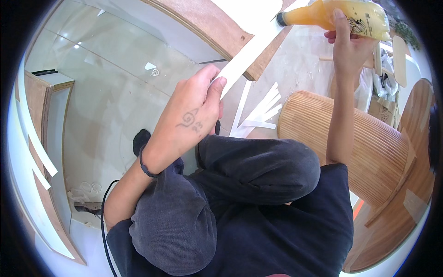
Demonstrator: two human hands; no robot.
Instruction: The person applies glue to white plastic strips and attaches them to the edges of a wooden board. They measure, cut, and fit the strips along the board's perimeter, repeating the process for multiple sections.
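Note:
My left hand (196,104) is closed on a long white strip (251,51), pinched between thumb and fingers. From there the strip runs up and to the right, past the corner of a plywood panel (233,34). At the upper right, my right hand (353,48) grips a clear plastic bottle (318,16) of yellow-orange liquid. The bottle lies nearly level, its dark neck end pointing left, close over the strip. Whether the neck touches the strip, I cannot tell.
More white strips (265,111) lie fanned on the floor beyond my knee. A ribbed wooden drum-shaped piece (341,143) lies at the right, joined to a round wooden board (417,120). At the left stands a wooden cabinet piece (46,99) with strips hanging. Scraps (150,66) dot the tiles.

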